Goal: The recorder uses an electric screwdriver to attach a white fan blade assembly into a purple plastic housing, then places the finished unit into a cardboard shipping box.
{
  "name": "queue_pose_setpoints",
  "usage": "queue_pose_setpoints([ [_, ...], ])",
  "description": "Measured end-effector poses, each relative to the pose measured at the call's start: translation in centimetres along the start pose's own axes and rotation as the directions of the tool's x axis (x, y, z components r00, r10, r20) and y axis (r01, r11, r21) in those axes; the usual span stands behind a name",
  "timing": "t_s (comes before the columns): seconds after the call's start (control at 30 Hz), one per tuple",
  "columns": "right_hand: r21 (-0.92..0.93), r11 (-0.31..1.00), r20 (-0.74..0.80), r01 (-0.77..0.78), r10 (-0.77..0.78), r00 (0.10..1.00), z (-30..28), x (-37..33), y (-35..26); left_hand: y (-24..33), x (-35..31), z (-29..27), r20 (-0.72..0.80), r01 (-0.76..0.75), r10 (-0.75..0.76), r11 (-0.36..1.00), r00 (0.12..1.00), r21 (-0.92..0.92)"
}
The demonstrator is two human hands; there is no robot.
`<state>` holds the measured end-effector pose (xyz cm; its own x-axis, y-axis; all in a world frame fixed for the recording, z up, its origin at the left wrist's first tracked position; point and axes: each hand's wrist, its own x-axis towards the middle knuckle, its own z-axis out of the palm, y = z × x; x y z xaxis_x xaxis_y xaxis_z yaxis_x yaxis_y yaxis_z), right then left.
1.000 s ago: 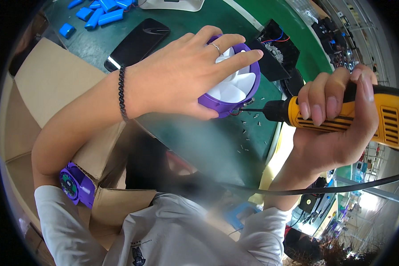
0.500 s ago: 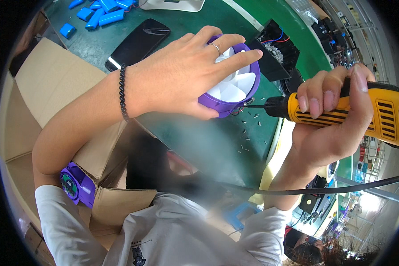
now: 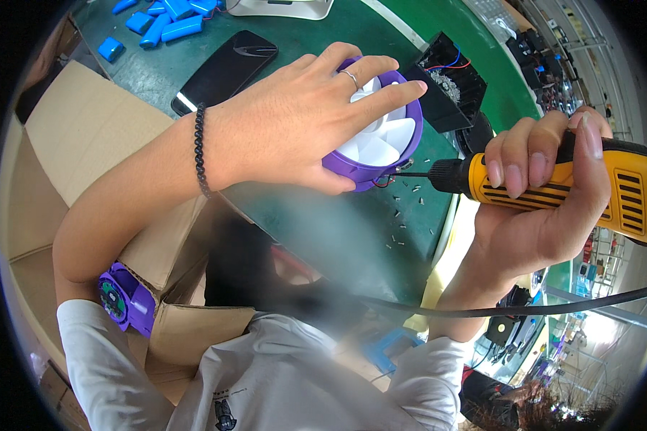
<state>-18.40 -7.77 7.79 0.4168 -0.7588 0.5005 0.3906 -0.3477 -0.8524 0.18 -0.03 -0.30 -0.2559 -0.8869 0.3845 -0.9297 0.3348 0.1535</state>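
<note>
My left hand (image 3: 305,118) grips a round purple fan housing (image 3: 370,174) from above, fingers over its far rim and thumb on its near side. White fan blades (image 3: 381,144) fill the inside of the housing. In my right hand (image 3: 543,183) is a yellow and black electric screwdriver (image 3: 499,183), held level. Its thin bit meets the side of the housing, beside a small metal part and a red and black wire. Whether a screw sits at the tip is too small to tell. Several loose screws (image 3: 397,213) are scattered on the green table below the bit.
A black box (image 3: 449,108) with small screws and wires stands behind the screwdriver. Blue battery packs (image 3: 182,29) and a black oval panel (image 3: 226,70) lie at the far left. An open cardboard box (image 3: 93,136) holds another purple unit (image 3: 129,302). A black cable (image 3: 525,312) crosses at right.
My right hand and the rear of the screwdriver have dropped slightly, while the bit stays against the purple housing. My left hand holds the housing in the same place.
</note>
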Motion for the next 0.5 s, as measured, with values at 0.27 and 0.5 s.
queue_pose_setpoints([
  [0.27, 0.002, 1.000, 0.009, 0.004, -0.004, 1.000, 0.00, 0.00, -0.02, -0.07, 0.00, 0.07, -0.005, -0.002, 0.002, 1.000, 1.000, -0.001],
  [0.5, 0.017, 1.000, 0.001, 0.006, -0.006, 1.000, -0.13, 0.14, 0.23, -0.06, 0.15, 0.14, -0.005, -0.004, 0.004, 1.000, 1.000, -0.015],
])
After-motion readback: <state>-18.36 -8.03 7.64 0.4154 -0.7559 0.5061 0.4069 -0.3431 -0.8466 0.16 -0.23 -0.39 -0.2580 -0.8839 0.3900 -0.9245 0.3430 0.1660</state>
